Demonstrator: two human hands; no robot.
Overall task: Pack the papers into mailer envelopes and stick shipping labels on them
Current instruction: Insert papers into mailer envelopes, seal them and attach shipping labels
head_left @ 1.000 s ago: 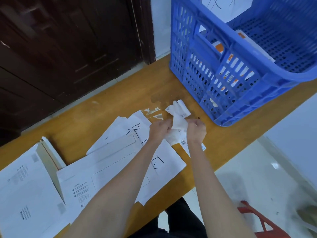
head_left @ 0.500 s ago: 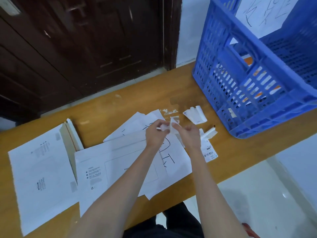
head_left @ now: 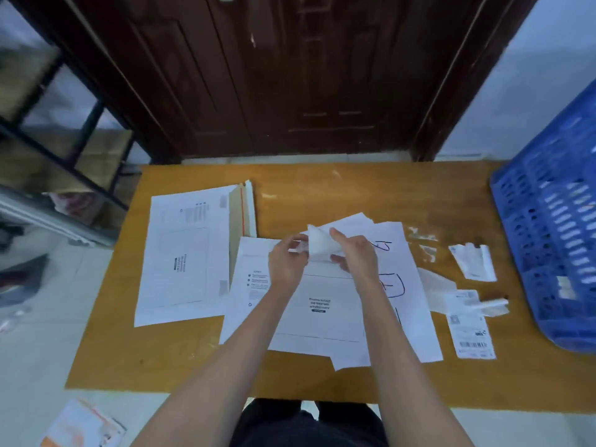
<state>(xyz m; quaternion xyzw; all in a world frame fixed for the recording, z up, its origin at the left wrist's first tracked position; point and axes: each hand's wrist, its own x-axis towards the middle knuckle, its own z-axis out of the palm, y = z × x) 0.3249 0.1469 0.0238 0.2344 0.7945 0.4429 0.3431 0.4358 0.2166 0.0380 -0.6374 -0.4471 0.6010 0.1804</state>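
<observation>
Two hands meet just above the middle of the frame over a spread of white paper on the orange-brown bench (head_left: pixel 322 375); the left hand (head_left: pixel 287 261) has its fingers curled and pinches the left edge of a small white label sheet (head_left: pixel 319 245), while the right hand (head_left: pixel 354 256) grips the same sheet from the right, thumb raised above it and fingers tucked beneath; the sheet stands bent up between them, clear of the papers below; under the hands lies a white mailer envelope (head_left: pixel 317 312) with printed text, flat at the centre of the frame and overlapping sheets of paper (head_left: pixel 416 304) marked with large black pen strokes that stick out to its right; to the left of centre a stack of further mailers (head_left: pixel 180 259) lies flat, with a brown flap showing along its right edge; at the right of the frame a printed shipping label (head_left: pixel 471 337) with a barcode lies flat on the bench, just below some curled white scraps (head_left: pixel 474 261) and crumpled strips; a blue plastic crate (head_left: pixel 554 240) fills the right edge, resting on the bench; a dark wooden door (head_left: pixel 290 75) takes up the top of the frame, and a metal rack (head_left: pixel 58 140) stands at the upper left.
</observation>
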